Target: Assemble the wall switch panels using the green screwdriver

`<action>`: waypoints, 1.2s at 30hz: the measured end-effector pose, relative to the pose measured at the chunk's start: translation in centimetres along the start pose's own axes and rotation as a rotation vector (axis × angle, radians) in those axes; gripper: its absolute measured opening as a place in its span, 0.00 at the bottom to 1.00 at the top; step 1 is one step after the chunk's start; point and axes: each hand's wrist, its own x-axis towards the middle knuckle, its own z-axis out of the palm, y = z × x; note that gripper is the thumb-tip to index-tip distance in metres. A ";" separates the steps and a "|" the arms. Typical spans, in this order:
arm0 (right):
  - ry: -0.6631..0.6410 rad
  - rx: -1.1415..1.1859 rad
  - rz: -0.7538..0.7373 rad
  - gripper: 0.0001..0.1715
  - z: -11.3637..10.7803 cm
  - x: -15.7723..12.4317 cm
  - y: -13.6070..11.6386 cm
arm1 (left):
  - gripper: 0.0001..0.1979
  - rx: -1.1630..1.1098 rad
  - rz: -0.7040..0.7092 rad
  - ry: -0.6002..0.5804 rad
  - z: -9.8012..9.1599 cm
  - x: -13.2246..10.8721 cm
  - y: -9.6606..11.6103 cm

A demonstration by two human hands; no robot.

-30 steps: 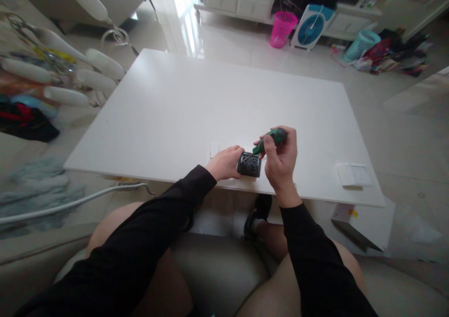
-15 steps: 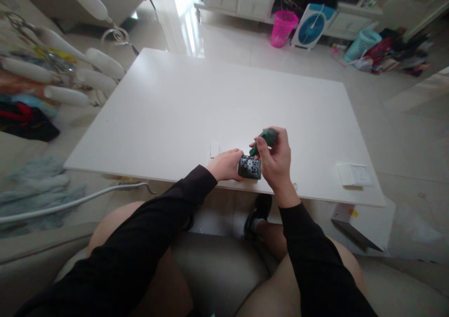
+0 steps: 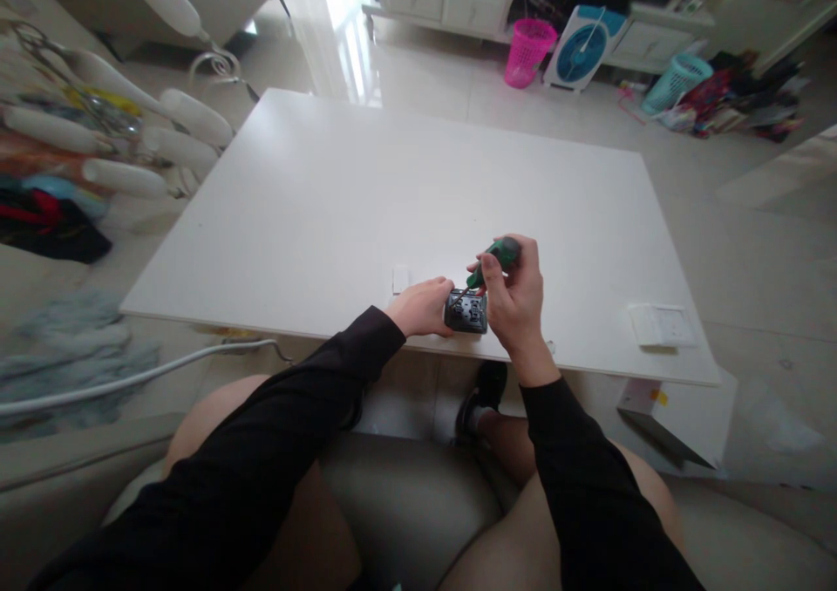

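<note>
Near the front edge of the white table [image 3: 366, 190], my left hand [image 3: 424, 307] grips the left side of a small dark box [image 3: 468, 322] with metal parts on its upper face. My right hand [image 3: 516, 290] is closed around the green and black handle of a screwdriver [image 3: 485, 268]. Its thin shaft slants down to the left, and the tip meets the box's upper left part; the exact contact point is too small to make out. A small white piece [image 3: 400, 280] lies just beyond my left hand.
White switch or socket plates [image 3: 662, 326] lie at the table's right front corner. A white open box [image 3: 686, 417] is below that corner. Beyond the table are a pink basket [image 3: 528, 53] and a blue fan [image 3: 581, 49]. White lamp arms [image 3: 196, 118] stand at the left.
My right hand and the screwdriver handle have shifted very slightly. The left hand still holds the dark box in nearly the same place.
</note>
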 end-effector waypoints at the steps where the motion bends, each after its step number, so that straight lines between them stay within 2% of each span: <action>1: 0.001 -0.001 0.001 0.18 0.0 0.0 0.0 | 0.29 0.001 -0.002 0.001 0.0 0.0 0.0; 25: 0.006 -0.039 -0.013 0.17 0.1 -0.1 -0.2 | 0.29 -0.003 -0.005 0.003 0.1 0.0 0.0; 36: -0.035 -0.060 -0.017 0.16 0.3 -0.2 -0.5 | 0.33 -0.019 0.028 0.028 0.7 0.2 -0.6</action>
